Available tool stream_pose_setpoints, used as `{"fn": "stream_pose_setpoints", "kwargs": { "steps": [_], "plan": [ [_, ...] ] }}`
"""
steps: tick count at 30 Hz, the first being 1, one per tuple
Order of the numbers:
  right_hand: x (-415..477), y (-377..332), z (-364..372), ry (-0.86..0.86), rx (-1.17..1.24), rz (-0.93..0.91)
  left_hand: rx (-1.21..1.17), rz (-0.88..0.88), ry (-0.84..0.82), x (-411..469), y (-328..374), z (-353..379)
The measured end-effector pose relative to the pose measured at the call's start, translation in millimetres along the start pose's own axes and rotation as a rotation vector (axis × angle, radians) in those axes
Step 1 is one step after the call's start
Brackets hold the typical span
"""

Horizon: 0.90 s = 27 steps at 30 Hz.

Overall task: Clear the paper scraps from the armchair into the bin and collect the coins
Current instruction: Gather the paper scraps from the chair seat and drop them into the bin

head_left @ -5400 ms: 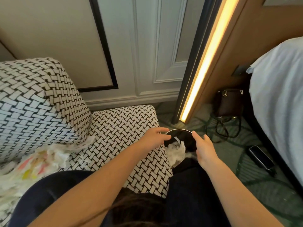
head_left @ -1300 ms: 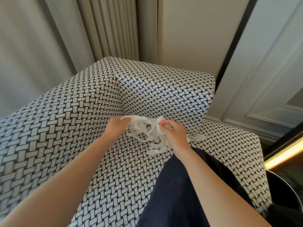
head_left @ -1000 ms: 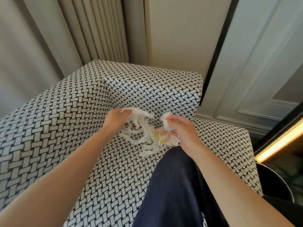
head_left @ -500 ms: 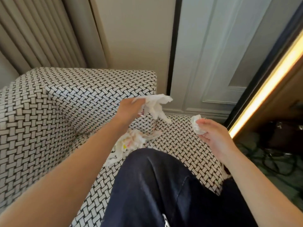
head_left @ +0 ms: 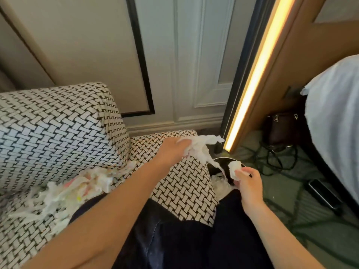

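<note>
While my leg is resting on the armchair (head_left: 58, 129), a pile of scraps (head_left: 73, 189) is lying on the seat beside it. My right grip (head_left: 247, 181) is pinching a small wad (head_left: 234, 167) over the bin (head_left: 225, 158), which is standing just beside the armrest. My left grip (head_left: 172, 150) is clutching a trailing bunch (head_left: 200, 146) above that armrest. Further off, a bag (head_left: 281, 129) is sitting by the bed (head_left: 334, 113).

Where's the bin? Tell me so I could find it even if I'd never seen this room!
Find the black-and-white woven armchair, then look at the floor beside its arm, near the bottom of the glowing light strip. The bin stands there, below the right hand. Unlike the handbag and flat phone nearby, it is round, with a shiny rim and white paper inside.
</note>
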State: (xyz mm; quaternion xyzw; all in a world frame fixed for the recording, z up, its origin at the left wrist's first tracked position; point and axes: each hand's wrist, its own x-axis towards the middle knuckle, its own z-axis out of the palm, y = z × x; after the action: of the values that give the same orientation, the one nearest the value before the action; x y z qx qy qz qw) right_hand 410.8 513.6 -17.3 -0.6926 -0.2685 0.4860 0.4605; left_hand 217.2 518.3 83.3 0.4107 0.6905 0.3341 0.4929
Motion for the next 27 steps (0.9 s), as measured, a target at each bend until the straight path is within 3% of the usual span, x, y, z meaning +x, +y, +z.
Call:
{"fn": "stream_pose_setpoints", "kwargs": {
  "steps": [8,13,19,27],
  "plan": [
    [15.2,9.4,-2.3,0.072,0.203,-0.037,0.130,-0.062,-0.110,31.1,10.8,66.4],
    [32.5,14.7,-4.1,0.115,0.386,0.062,0.127,-0.044,-0.180,44.3,17.4,96.9],
    [45.0,20.2,-5.1,0.162,0.509,0.152,0.014,-0.157,-0.238,48.1,20.8,114.5],
    [50.1,18.0,-6.7,0.147,0.597,0.240,0.117,-0.120,-0.211,52.3,11.4,118.7]
  ]
}}
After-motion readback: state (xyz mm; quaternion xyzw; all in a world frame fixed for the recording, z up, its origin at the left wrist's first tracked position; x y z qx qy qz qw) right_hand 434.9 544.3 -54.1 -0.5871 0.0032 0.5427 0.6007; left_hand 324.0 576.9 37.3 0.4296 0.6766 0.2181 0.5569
